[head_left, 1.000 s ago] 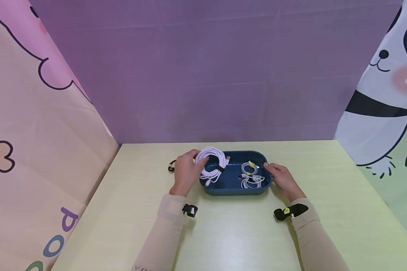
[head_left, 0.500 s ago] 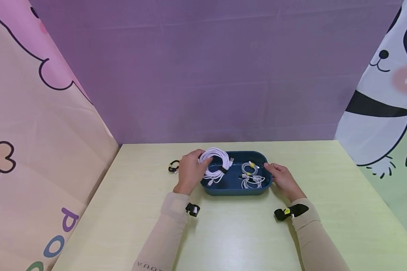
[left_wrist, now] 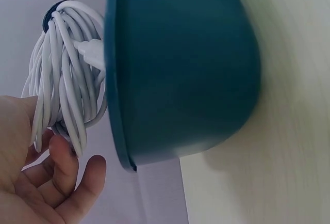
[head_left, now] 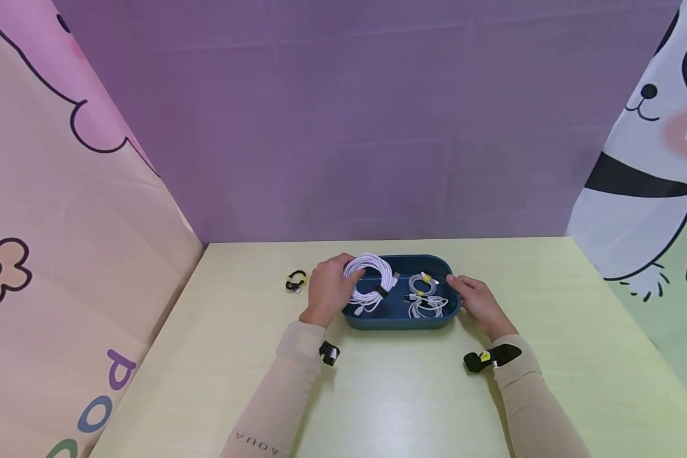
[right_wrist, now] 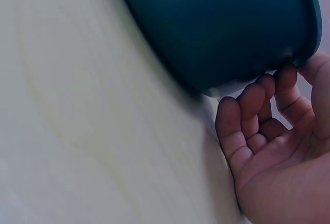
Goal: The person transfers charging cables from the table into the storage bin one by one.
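My left hand (head_left: 328, 289) pinches a large coil of white cable (head_left: 372, 262), bound with a black strap, above the left end of a dark blue bin (head_left: 401, 323). In the left wrist view the coil (left_wrist: 72, 74) hangs from thumb and fingers just outside the bin's rim line, with a white plug poking toward the bin. At the bin's right end my right hand (head_left: 481, 304) grips the rim, thumb on top and curled fingers against the outer wall. Inside, on the right, lie two smaller coiled cables, one with a yellow tie (head_left: 421, 286) and a white one (head_left: 426, 308) below it.
A small black-and-yellow coiled item (head_left: 296, 281) lies on the pale wooden table (head_left: 401, 394), left of my left hand. A purple cloth (head_left: 343, 127) hangs behind the table, and printed cloths flank both sides.
My left hand has moved right and slightly down with the large cable coil, farther over the bin. The black-and-yellow item is now fully uncovered. My right hand stays on the rim.
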`<state>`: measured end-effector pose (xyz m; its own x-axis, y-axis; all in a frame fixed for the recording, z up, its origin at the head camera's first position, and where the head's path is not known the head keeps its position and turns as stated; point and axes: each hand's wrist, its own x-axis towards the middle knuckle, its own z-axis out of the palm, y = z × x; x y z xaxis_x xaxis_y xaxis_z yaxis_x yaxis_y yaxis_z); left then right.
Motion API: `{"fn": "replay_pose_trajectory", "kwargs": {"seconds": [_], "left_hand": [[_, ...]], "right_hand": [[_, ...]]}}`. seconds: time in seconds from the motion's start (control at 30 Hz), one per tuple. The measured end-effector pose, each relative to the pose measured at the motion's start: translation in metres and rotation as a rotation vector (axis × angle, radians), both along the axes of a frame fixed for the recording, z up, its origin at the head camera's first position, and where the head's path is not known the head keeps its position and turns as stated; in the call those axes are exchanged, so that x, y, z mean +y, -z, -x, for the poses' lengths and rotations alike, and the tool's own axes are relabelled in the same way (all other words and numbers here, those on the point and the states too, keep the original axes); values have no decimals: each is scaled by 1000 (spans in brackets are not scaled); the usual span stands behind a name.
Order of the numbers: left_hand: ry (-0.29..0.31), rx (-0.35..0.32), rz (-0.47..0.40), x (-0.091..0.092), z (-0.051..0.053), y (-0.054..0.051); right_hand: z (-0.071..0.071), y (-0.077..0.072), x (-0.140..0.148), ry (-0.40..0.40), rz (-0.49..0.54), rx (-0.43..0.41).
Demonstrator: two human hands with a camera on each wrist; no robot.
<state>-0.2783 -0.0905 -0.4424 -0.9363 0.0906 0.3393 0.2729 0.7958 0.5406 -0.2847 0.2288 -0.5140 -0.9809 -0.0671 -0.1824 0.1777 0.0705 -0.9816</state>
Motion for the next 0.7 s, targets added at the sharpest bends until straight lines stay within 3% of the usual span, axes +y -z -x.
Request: {"fn": "replay_pose_trajectory", "kwargs": {"seconds": [0.3, 0.7], "left_hand": [[43, 17, 71, 2, 3, 5], [80, -2, 174, 12, 4, 5]], "right_hand": [[-4, 0, -1, 4, -42, 9], [-5, -1, 0, -4, -61, 16]]}}
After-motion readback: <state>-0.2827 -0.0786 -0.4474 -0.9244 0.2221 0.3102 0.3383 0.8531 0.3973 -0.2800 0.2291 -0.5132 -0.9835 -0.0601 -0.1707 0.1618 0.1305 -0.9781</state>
